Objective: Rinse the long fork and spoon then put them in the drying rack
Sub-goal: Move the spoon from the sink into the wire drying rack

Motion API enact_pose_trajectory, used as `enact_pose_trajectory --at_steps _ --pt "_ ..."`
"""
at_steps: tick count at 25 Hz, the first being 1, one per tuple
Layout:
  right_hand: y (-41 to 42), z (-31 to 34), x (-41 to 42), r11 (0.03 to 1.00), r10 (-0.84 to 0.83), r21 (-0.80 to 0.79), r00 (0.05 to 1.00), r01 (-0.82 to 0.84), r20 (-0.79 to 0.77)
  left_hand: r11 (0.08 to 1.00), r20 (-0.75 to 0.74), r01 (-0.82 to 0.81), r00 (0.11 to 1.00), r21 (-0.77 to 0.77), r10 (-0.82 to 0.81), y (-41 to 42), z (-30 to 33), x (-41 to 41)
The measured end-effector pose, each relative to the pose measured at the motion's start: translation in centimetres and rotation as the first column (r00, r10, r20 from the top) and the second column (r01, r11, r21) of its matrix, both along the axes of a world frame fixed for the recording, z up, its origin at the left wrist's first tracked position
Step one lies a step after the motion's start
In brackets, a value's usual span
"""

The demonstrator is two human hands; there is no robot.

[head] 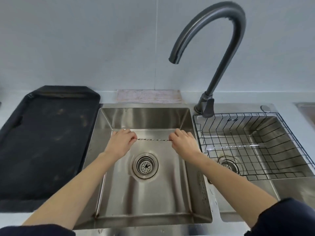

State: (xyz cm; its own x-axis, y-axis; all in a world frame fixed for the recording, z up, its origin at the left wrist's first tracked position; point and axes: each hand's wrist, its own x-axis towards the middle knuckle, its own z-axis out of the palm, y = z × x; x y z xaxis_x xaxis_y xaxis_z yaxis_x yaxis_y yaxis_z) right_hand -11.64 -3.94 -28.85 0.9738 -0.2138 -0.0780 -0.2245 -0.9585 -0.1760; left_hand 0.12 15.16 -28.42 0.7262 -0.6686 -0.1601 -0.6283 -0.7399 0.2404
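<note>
A long thin metal utensil with a twisted handle point(154, 139) is held level over the left sink basin point(184, 167). My left hand point(120, 142) pinches its left end and my right hand point(185, 142) pinches its right end, so both tips are hidden and I cannot tell if it is the fork or the spoon. A second long twisted utensil point(237, 146) lies flat in the black wire drying rack point(289, 133) set in the right basin. No water runs from the faucet point(211, 53), whose spout hangs above the left basin.
A black tray point(46, 142) covers the counter to the left of the sink. A folded pale cloth point(148, 96) lies behind the left basin. The round drain strainer point(145, 165) sits in the basin floor below my hands. The faucet lever point(208, 108) is at the rack's back left corner.
</note>
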Motion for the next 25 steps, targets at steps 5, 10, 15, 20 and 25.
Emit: enact_pose_trajectory --at_steps 5,10,15,20,25 --pt "-1.2 2.2 -3.0 0.995 0.025 -0.094 0.989 -0.011 0.148 0.999 0.062 0.046 0.997 -0.003 -0.045 -1.5 2.7 -2.7" --pt "-4.3 3.0 -6.8 0.991 -0.004 -0.134 0.989 0.024 0.148 0.996 0.097 0.084 0.992 -0.013 -0.082 -4.4 4.2 -6.1" --pt "-8.6 3.7 -10.6 0.993 -0.009 -0.112 0.990 0.025 0.143 0.995 0.100 0.089 0.991 -0.046 -0.084 -8.4 4.7 -9.8" --pt "-14.1 3.6 -14.2 0.995 -0.038 -0.085 0.986 0.052 0.164 0.993 0.094 0.099 0.991 -0.065 -0.093 -13.5 4.6 -13.5" --pt "-19.0 3.4 -17.0 0.996 -0.049 -0.064 0.991 0.057 0.121 0.993 0.104 0.099 0.990 -0.067 -0.092 -18.6 3.7 -16.4"
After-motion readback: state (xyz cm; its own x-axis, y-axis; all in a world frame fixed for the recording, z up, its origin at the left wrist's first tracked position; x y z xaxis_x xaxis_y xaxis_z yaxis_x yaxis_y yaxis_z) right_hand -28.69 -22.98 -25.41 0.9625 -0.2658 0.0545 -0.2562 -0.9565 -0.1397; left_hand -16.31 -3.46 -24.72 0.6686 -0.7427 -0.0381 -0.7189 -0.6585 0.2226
